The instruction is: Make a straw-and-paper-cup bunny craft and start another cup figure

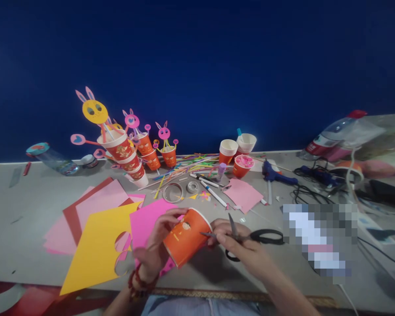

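An orange paper cup [188, 237] is tilted on its side above the near part of the table, its white rim toward the upper right. My left hand [154, 245], with a beaded bracelet at the wrist, is closed round the cup's left side. At the cup's right, my right hand [238, 241] grips black-handled scissors [266, 236]; the blades are apart and one blade tip lies in front of the cup near its rim. Fingers of my right hand are close beside the cup's rim, partly hidden behind the blades.
Yellow [92, 241] and pink sheets lie left. Stacked cups with rabbit figures [120, 149] stand behind them. Straws [197, 163], tape rings [173, 192], pens and more cups [228, 149] are at the back. A blue glue gun [276, 174], cables and a bottle [329, 136] lie right.
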Demonstrator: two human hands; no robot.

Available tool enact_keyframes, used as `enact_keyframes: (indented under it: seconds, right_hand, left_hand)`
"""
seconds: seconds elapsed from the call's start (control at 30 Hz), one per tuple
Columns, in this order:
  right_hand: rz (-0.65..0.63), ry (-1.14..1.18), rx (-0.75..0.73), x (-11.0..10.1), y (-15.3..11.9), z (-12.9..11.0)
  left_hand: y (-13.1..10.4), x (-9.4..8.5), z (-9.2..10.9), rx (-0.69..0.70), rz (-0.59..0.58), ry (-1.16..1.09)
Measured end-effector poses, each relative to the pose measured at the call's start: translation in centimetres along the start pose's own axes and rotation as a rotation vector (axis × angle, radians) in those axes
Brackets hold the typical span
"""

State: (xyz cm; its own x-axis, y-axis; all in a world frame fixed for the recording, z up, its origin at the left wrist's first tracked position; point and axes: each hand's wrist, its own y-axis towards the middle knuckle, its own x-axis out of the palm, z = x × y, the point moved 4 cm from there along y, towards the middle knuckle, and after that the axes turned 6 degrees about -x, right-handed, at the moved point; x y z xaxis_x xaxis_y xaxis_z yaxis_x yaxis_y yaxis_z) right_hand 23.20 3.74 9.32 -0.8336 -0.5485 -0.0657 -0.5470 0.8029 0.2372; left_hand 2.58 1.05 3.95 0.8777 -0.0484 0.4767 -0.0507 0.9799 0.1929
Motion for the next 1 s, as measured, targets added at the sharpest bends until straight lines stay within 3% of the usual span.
enact_keyframes:
  seconds: [0.13,0.2,0.27,0.43,0.57,0.87,1.0]
  right_hand:
    - [-0.173,-0.144,0.041,-0.4,0.7,-0.3]
    - [-0.223,-0.173,0.021,-0.1,1.0,-0.4]
    - [-0.224,-0.205,-0.011,0.0,1.1,-0.4]
    - [0.015,-0.196,0.010,-0.8,0.1,-0.1]
    - [0.173,-0.182,0.017,-0.2,-1.2,0.6]
    - [0.292,-0.207,0.042,1.5,-1.2,0.9]
    - [0.309,-0.090,0.080,1.9,-0.8,0.8]
  left_hand:
    - [1.5,0.9,2.8,-0.107,-0.250,0.330]
    - [1.8,1.6,3.4,-0.185,-0.387,0.592]
    - [1.8,2.1,3.5,-0.233,-0.454,0.759]
    - [1.5,2.0,2.4,-0.277,-0.325,0.668]
    - [1.2,2.1,1.7,-0.216,-0.235,0.614]
    - [0.6,4.1,1.8,0.095,-0.162,0.742]
    - [0.5,4.6,2.0,0.241,-0.149,0.847]
